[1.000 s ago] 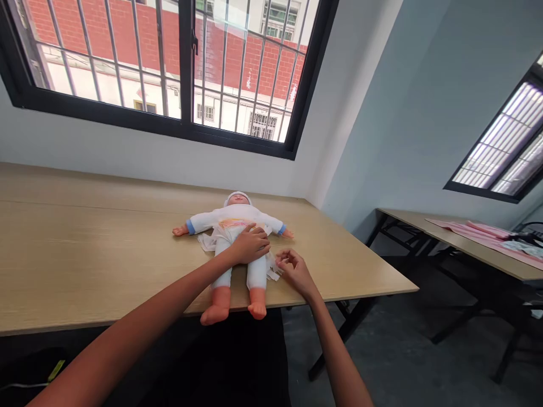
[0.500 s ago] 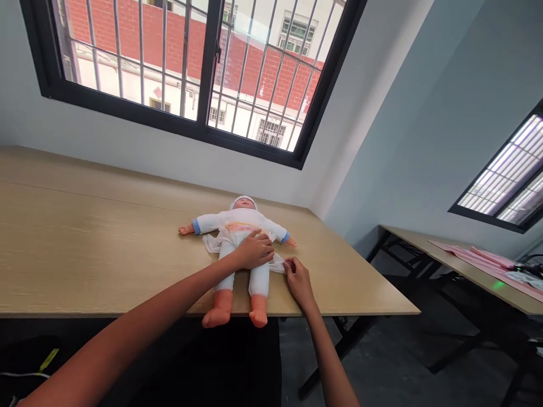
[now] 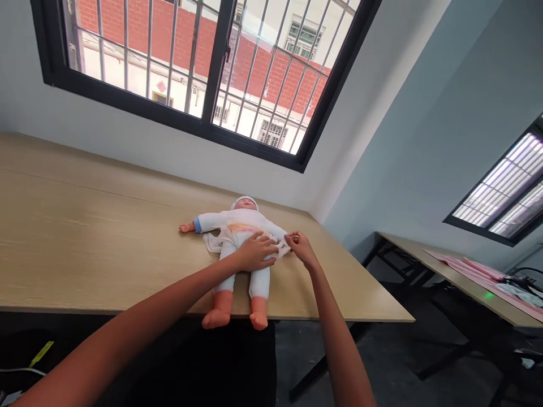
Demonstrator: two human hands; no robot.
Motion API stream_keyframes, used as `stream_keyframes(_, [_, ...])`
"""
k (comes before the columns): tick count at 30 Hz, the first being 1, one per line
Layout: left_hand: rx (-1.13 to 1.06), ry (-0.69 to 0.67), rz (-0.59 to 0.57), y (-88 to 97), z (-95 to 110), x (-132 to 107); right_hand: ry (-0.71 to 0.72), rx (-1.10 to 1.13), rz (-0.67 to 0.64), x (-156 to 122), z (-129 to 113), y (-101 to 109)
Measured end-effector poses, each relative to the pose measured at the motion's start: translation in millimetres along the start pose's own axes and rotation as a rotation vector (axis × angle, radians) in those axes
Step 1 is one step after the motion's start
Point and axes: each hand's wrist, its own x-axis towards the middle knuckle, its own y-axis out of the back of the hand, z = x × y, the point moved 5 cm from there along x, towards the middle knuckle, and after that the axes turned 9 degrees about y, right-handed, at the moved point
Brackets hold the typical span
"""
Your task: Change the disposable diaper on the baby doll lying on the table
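While the doll [image 3: 245, 217] lies face-up on the desk [image 3: 106, 243], feet at the near edge, the left hand [image 3: 257, 252] rests across its hip, grip released and fingers extended. The right hand [image 3: 301, 247], beside the doll's arm, pinches the white wrap [image 3: 213, 243] between thumb and fingers. The wrap extends out on both sides of the waist.

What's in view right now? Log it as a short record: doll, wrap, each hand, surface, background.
Doll: on its back, white outfit and cap, bare feet at the near edge
Wrap: thin, white, showing at both sides of the doll's hips
Left hand: laid over the doll's lower body
Right hand: fingertips pinching the wrap
Surface: wooden table
Background: barred window; second table with pink cloth
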Motion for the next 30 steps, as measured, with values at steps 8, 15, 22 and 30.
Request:
stream_keyframes(8, [0.023, -0.014, 0.086, 7.8, 6, -1, -0.114, 0.341, 0.018, 17, -29, -10])
stream_keyframes(15, [0.157, 0.140, -0.117, -9.8, 19, 24, -0.204, 0.476, 0.141, 24, -13, -16])
stream_keyframes(22, [0.226, 0.310, -0.203, -42.2, 44, 51, -0.289, 0.555, 0.185, 12, 22, -8])
stream_keyframes(30, [0.022, 0.462, -0.166, -22.1, 25, 47, -0.299, 0.720, 0.220, -10, 59, -13])
